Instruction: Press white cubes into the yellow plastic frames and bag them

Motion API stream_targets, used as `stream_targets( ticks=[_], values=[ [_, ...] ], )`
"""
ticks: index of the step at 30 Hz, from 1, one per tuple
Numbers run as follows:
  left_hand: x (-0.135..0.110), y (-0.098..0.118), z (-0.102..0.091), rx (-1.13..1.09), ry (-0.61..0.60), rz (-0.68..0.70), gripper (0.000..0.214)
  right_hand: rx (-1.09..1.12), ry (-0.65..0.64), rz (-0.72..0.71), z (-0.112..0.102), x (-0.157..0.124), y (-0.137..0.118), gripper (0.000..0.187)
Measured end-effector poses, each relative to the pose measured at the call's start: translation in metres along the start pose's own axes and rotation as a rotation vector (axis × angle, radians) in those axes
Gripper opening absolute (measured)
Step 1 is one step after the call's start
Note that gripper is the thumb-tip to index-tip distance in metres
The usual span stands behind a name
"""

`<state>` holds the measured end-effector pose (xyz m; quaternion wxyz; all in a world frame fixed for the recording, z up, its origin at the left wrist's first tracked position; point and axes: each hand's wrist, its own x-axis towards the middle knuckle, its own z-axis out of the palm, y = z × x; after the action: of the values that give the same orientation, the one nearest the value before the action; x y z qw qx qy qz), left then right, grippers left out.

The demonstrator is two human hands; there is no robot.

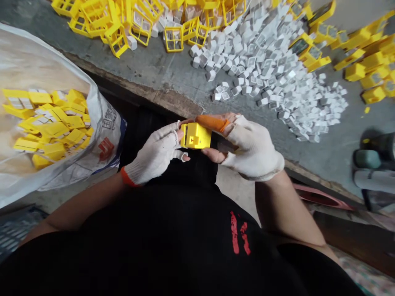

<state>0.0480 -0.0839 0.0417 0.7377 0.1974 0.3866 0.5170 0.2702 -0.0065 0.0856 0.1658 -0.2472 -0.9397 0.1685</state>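
Both of my hands wear white fingerless gloves and meet over my lap, just below the table's edge. My left hand (156, 154) grips the left side of a small yellow plastic block (195, 136). My right hand (247, 146) holds the block's right side, its orange-covered forefinger lying along the top edge. The block's face shows a small cut-out. Both hands are closed on it.
A grey table (160, 68) carries a heap of small white square parts (271, 78), yellow frames (120, 20) at the far edge and finished yellow pieces (367, 61) on the right. A white sack (101, 123) of yellow pieces stands at my left. Dark tools (375, 164) lie at right.
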Motion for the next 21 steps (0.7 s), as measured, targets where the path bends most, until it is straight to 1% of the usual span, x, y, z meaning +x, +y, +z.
stream_targets(
  ticks=[3, 5, 7, 9, 11, 13, 15, 16, 18, 21],
  values=[
    [-0.002, -0.002, -0.001, 0.036, 0.013, 0.010, 0.026, -0.024, -0.014, -0.026, 0.000, -0.002, 0.002, 0.054],
    [-0.004, -0.004, -0.003, 0.071, 0.007, 0.025, 0.029, -0.067, -0.016, -0.067, 0.001, -0.003, 0.000, 0.053],
    [-0.007, -0.003, -0.007, 0.161, -0.014, 0.065, 0.036, -0.119, -0.015, -0.094, 0.006, -0.003, -0.006, 0.049],
    [-0.009, -0.001, -0.010, 0.380, -0.023, 0.143, 0.044, -0.163, 0.018, -0.082, 0.014, -0.004, -0.013, 0.042],
    [-0.010, 0.003, -0.012, 0.675, 0.007, 0.269, 0.044, -0.131, 0.074, -0.027, 0.026, -0.004, -0.017, 0.040],
    [-0.011, 0.006, -0.012, 0.886, 0.054, 0.390, 0.038, 0.043, 0.145, 0.086, 0.037, -0.004, -0.016, 0.044],
    [-0.013, 0.009, -0.008, 0.951, 0.087, 0.471, 0.035, 0.332, 0.227, 0.224, 0.046, -0.003, -0.013, 0.061],
    [-0.015, 0.010, -0.005, 0.945, 0.098, 0.488, 0.036, 0.476, 0.260, 0.286, 0.049, -0.002, -0.012, 0.067],
    [-0.020, 0.013, 0.002, 0.905, 0.125, 0.500, 0.033, 0.689, 0.310, 0.360, 0.053, 0.002, -0.013, 0.067],
    [-0.027, 0.015, 0.008, 0.839, 0.179, 0.492, 0.025, 0.845, 0.365, 0.428, 0.059, 0.008, -0.018, 0.061]
  ],
)
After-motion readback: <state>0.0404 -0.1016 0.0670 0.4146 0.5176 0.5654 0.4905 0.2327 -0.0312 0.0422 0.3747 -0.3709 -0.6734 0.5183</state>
